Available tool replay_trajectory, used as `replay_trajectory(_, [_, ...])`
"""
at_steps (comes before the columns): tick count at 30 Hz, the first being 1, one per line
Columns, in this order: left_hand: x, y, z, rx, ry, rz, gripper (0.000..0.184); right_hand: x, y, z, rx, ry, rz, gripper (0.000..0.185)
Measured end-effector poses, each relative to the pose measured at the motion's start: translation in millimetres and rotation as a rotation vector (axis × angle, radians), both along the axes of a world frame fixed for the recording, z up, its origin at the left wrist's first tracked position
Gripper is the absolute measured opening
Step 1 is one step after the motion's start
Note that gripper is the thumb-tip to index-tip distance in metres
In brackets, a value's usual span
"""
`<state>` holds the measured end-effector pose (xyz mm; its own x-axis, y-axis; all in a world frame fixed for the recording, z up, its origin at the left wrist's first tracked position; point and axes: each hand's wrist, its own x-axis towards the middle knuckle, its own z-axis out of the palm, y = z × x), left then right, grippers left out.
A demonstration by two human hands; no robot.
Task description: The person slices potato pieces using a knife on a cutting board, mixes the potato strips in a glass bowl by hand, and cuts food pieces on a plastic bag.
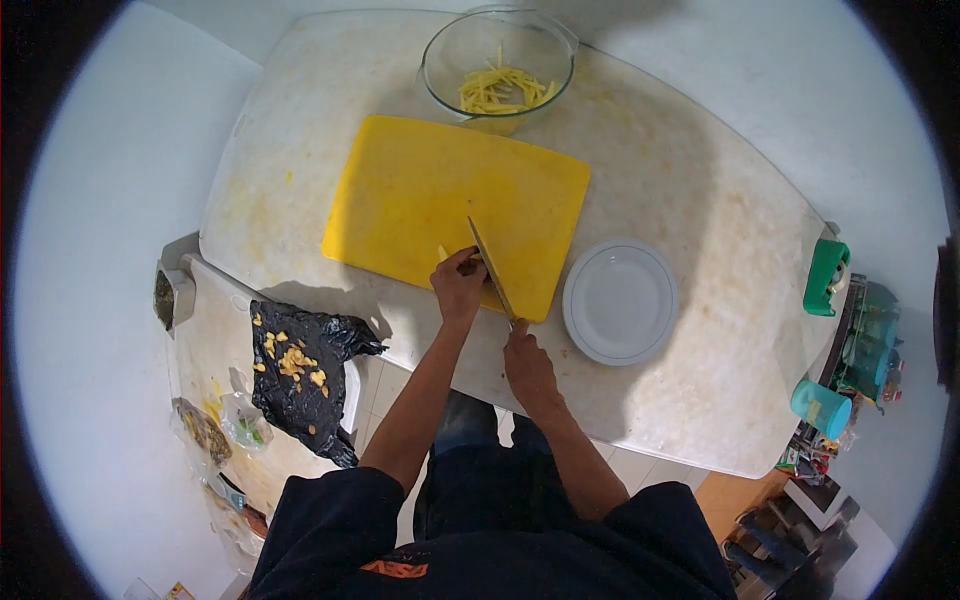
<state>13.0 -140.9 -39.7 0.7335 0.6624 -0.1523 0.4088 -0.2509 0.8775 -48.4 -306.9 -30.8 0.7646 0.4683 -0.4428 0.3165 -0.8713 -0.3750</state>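
My right hand (528, 368) is closed around the handle of a kitchen knife (487, 255), whose blade points away from me over the yellow cutting board (430, 185). Beside the blade, my left hand (459, 287) has its fingers bent down onto a piece of peeled potato (443, 252). Most of that piece is hidden under the fingers. At the far side of the board stands a glass bowl (430, 85) with pale yellow potato sticks (500, 90) in it. A white plate (621, 303) lies to the right of the board.
A black plastic bag (310, 395) with peelings lies spread out at the lower left. Further left are small clear bags (245, 420) and a grey container (175, 297). A turquoise cup (822, 408) and a green holder (826, 278) are at the table's right edge.
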Motion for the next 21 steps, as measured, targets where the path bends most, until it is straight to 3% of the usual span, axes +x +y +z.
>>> replay_trajectory(13, [2, -7, 13, 0.015, 0.035, 0.020, 0.030, 6, 0, 6, -0.037, 0.047, 0.026, 0.053])
replay_trajectory(16, [2, -8, 9, 0.021, 0.001, 0.036, 0.029, 8, 1, 17, 0.061, 0.080, -0.034, 0.037])
replay_trajectory(21, [1, -6, 2, 0.027, -0.003, 0.034, 0.029, 17, -3, 25, 0.067, 0.135, -0.046, 0.045])
